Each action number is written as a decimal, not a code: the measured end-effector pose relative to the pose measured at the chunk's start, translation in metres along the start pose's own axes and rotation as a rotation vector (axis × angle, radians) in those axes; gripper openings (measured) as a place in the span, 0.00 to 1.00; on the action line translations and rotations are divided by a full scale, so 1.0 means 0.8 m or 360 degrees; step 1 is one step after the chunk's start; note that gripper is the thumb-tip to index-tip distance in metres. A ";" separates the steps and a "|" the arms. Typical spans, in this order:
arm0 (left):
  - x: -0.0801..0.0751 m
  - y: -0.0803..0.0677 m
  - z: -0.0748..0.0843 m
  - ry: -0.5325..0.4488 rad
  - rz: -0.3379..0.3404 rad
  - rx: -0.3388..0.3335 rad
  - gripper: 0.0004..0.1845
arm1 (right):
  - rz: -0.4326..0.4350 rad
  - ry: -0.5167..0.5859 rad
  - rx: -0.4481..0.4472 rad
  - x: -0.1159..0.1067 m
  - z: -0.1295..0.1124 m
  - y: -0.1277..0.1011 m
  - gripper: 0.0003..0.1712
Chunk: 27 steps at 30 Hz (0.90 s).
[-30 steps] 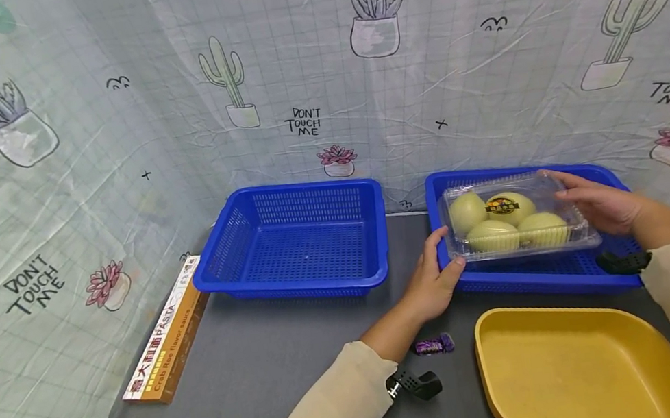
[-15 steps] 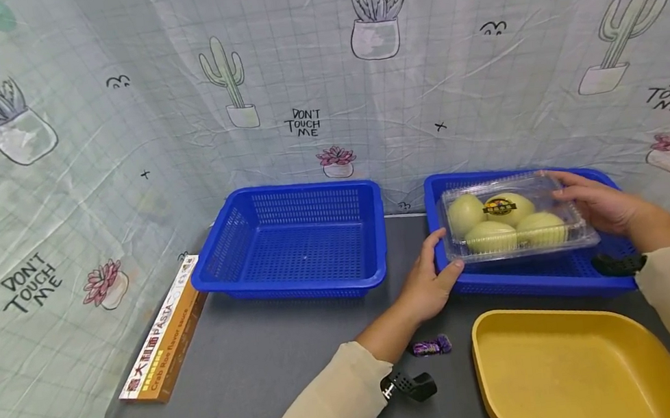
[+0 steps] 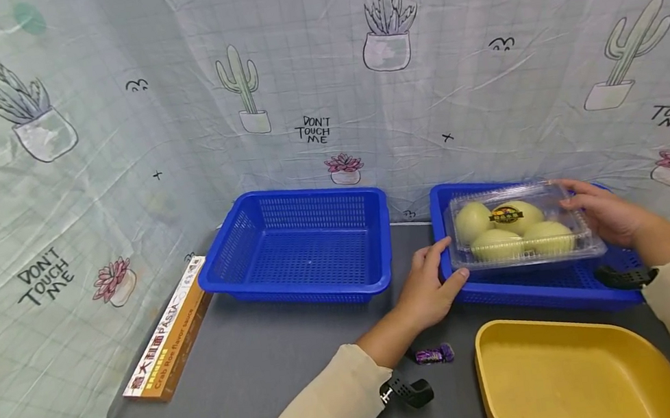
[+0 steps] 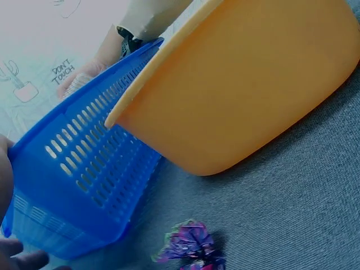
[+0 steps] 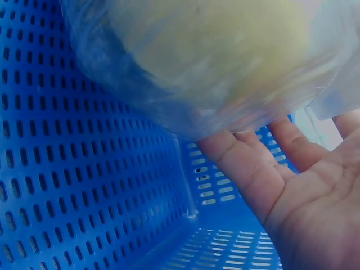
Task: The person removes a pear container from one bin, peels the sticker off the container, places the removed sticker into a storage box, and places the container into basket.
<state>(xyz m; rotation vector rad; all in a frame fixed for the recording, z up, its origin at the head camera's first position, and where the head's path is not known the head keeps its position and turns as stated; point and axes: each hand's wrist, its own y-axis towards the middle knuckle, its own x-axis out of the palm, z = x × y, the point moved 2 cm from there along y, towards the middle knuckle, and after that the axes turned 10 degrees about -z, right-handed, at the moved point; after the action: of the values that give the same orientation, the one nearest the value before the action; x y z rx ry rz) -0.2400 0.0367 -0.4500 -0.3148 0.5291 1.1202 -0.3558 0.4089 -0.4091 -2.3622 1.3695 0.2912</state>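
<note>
A clear plastic fruit box (image 3: 520, 228), holding several pale green round fruits under a black and gold label, hangs slightly tilted over the right blue basket (image 3: 537, 293). At its right end my right hand (image 3: 611, 215) holds it; the right wrist view shows that hand's fingers (image 5: 242, 157) reaching beneath the plastic. My left hand (image 3: 427, 288) is at the basket's near left corner, its index finger and thumb extended beside the box's left end. In the left wrist view, part of the left hand (image 4: 5, 174) lies against the basket rim; whether it touches the box is hidden.
Another blue basket (image 3: 309, 257) stands on the left. A long pasta box (image 3: 165, 332) lies along the left curtain. In front of the right basket sits a yellow bin (image 3: 565, 376). A small purple wrapped candy (image 3: 434, 354) lies near my left wrist. A printed curtain (image 3: 295, 75) hangs behind.
The head view has tilted up a little, so everything sits lower in it. My left thumb and index finger are slightly more spread. The fruit box stays over the right basket.
</note>
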 end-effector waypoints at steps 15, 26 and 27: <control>-0.038 -0.006 0.039 0.0082 0.0107 0.0138 0.35 | 0.0057 0.0235 -0.0165 -0.006 -0.021 -0.032 0.32; -0.084 0.002 0.066 -0.0202 0.0054 0.0293 0.33 | -0.0036 0.0563 -0.0437 0.011 -0.062 -0.071 0.29; -0.089 0.003 0.068 -0.0261 0.0039 0.0298 0.32 | -0.0048 0.0593 -0.0460 0.015 -0.066 -0.073 0.30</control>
<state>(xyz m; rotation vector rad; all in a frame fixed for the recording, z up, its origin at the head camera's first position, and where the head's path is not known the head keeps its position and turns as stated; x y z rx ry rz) -0.2525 0.0103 -0.3655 -0.0535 0.4888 1.1003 -0.3003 0.4027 -0.3528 -2.7803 1.5388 0.0399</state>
